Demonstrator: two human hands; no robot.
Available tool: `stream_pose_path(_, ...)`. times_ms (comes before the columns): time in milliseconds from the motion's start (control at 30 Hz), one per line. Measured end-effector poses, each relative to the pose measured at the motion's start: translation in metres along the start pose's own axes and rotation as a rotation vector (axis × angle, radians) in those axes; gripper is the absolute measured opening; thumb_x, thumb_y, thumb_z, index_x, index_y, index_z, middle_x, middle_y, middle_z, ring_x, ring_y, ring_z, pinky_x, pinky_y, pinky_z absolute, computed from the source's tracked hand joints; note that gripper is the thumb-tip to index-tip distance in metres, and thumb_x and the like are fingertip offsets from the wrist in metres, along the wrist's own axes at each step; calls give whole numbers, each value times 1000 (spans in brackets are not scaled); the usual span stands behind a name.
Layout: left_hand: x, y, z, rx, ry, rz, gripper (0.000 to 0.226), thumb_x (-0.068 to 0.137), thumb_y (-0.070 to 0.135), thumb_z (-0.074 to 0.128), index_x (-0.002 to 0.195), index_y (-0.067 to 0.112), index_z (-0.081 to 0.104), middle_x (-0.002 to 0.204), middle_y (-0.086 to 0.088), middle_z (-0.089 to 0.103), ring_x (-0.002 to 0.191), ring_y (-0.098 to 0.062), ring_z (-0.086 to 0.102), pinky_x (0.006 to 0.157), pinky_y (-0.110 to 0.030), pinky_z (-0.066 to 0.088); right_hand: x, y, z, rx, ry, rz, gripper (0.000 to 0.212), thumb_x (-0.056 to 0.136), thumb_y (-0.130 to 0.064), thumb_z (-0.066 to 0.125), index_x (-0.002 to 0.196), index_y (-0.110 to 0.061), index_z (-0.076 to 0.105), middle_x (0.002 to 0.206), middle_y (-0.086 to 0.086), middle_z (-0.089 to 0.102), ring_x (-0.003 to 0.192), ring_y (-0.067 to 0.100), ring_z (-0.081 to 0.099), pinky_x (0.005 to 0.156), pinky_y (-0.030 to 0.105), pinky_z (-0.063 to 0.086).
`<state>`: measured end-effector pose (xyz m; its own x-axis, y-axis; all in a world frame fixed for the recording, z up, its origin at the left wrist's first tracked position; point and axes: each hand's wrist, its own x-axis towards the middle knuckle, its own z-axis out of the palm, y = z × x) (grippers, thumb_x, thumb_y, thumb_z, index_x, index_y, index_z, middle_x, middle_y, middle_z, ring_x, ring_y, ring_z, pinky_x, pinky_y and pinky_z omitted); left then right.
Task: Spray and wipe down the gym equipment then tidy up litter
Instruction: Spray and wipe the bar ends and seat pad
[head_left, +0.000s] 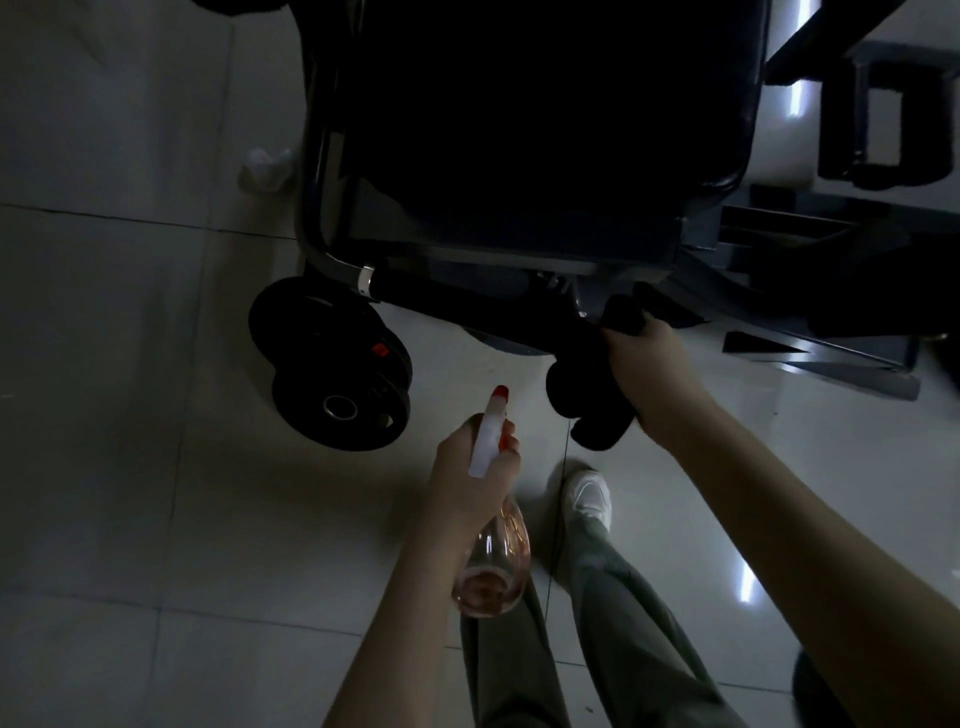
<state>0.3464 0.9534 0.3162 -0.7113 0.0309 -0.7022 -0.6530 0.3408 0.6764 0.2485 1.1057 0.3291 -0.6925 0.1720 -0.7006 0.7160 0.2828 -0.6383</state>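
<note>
The right grip (649, 374) is clamped on a soft black cloth (587, 400), pressing it against the dark padded bar (467, 306) of the gym machine. The fabric looks limp and is best bunched in the palm. The left grip (475, 467) is curled round the neck of a clear plastic spray bottle (493, 566); it is probably light and slippery, so the neck is the surest hold.

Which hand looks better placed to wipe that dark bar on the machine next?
Probably the right. The right hand grips the dark cloth right at the machine's bar. The left hand holds the spray bottle, away from it, with no cloth.
</note>
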Motion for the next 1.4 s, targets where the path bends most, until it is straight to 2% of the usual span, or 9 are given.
stream_pose_path(133,4,-9,9,115,-27,5,40,94,23,50,132,32,41,103,1,56,100,-14,55,89,-34,46,8,29,-23,-36,57,22,17,92,-15,56,76,-17,55,68,3,58,68,24,59,66,29,49)
stream_pose_path(233,11,-12,18,122,-32,-30,42,83,39,47,125,31,46,99,4,58,99,-14,57,93,-37,46,21,54,-38,-210,121,36,13,91,-16,58,82,-10,52,66,8,57,55,25,58,47,20,48)
stream_pose_path(367,26,-14,31,82,-85,-17,28,93,17,52,121,17,51,108,0,57,103,-13,55,77,-14,42,40,84,-43,-311,149,-30,23,90,-16,57,71,-17,44,64,5,52,54,20,51,48,25,39)
stream_pose_path(467,46,-17,44,135,-145,8,34,93,15,53,127,15,49,116,1,56,108,-9,54,76,-7,39,57,103,-39,-169,133,40,7,94,-23,55,95,-18,50,77,1,55,61,12,54,50,22,42)
stream_pose_path(600,76,-21,57,149,-172,28,34,91,16,54,125,14,52,118,-1,59,107,-12,56,90,-27,48,77,123,-42,193,109,174,16,95,-25,54,102,-10,53,82,7,58,63,17,56,47,24,44)
stream_pose_path(867,156,-34,73,131,-198,-96,53,85,27,54,136,37,43,128,11,53,105,-7,54,95,-29,45,103,152,-46,462,-49,229,32,98,-26,46,115,1,51,83,12,60,53,11,61,41,19,44)
stream_pose_path(1033,195,-50,85,190,-256,-76,60,79,41,46,119,80,24,147,15,37,124,-5,46,109,-36,36,129,167,-34,442,-48,196,26,99,-28,45,106,-4,54,88,12,61,65,16,60,48,20,45)
stream_pose_path(1200,215,-64,86,102,-229,-42,58,84,34,55,119,75,35,145,11,42,127,-11,47,106,-46,40,138,170,-25,449,-20,190,47,98,-32,47,122,8,49,118,35,55,106,45,58,87,46,46)
stream_pose_path(1400,191,-57,85,150,-297,-32,60,81,27,54,126,64,41,130,5,53,112,-11,56,101,-34,43,128,165,-24,460,-45,180,41,98,-31,45,118,4,52,101,24,58,88,32,60,70,33,48)
